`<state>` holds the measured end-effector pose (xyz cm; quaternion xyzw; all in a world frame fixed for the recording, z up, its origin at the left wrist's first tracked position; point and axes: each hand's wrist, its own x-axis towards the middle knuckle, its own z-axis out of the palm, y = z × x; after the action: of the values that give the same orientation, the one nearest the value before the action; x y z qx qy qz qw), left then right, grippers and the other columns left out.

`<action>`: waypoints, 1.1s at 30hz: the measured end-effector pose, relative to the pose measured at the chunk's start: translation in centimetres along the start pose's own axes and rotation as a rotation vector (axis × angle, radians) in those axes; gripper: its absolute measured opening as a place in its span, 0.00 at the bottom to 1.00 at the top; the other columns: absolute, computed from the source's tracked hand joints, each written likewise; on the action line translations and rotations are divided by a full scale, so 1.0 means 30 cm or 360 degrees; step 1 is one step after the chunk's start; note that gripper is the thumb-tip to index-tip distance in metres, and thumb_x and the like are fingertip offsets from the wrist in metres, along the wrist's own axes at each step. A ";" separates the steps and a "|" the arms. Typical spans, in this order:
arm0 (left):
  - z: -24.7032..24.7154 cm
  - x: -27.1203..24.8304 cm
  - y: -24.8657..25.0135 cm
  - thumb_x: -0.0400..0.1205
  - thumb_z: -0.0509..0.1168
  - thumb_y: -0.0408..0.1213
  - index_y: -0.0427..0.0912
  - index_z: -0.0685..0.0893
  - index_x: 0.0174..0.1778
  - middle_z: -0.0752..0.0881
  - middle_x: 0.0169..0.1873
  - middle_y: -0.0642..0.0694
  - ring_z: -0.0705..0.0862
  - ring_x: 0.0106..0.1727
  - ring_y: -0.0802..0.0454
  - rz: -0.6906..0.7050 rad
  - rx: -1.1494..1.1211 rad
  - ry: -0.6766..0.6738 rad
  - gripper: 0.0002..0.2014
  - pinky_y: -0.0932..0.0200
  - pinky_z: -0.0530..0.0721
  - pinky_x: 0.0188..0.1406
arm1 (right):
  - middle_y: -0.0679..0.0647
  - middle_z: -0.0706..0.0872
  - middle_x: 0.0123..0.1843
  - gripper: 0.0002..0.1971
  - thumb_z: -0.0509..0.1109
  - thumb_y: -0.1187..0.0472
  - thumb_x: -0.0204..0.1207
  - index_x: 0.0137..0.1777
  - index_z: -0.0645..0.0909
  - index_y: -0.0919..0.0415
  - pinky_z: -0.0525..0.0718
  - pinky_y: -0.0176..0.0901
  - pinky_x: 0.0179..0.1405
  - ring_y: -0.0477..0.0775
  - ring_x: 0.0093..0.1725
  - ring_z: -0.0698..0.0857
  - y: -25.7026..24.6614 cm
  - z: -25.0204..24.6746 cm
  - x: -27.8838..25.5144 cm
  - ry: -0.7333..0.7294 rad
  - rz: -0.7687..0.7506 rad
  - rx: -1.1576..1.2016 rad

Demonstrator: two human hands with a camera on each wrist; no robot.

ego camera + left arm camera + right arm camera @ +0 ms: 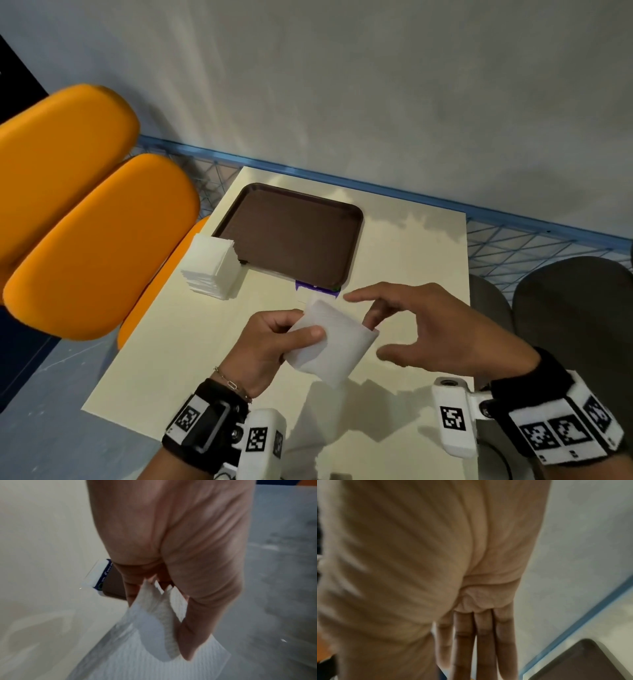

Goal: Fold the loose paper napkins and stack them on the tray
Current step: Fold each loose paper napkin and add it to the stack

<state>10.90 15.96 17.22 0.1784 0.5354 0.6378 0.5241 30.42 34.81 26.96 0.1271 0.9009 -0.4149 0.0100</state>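
The left hand [270, 337] pinches a white paper napkin [334, 344] above the cream table [191, 342], while the right hand [435, 325] hovers beside it, fingers loosely spread and holding nothing. Farther off sit the napkin stack [212, 267] and, touching it, the brown tray [291, 236].

Dim, soft indoor light; both wrist views blurred, head view bent at edges.

- Left hand [270, 337]: fingers curled, thumb pressed across them in a pinch, wrist banded.
- Right hand [428, 325]: fingers spread and mostly straight, index finger extended, palm down, wrist banded.
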 end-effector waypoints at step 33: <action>-0.164 -0.028 0.241 0.80 0.69 0.53 0.69 0.84 0.69 0.91 0.53 0.72 0.86 0.60 0.70 0.0462 0.0681 0.0371 0.19 0.70 0.88 0.52 | 0.40 0.92 0.50 0.03 0.85 0.56 0.75 0.44 0.95 0.45 0.83 0.31 0.45 0.46 0.47 0.89 -0.145 0.232 0.316 0.0955 0.0216 0.0478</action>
<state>3.89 13.70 22.01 0.2852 0.6833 0.5950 0.3126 19.61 28.97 24.46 0.3033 0.7821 -0.4853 -0.2467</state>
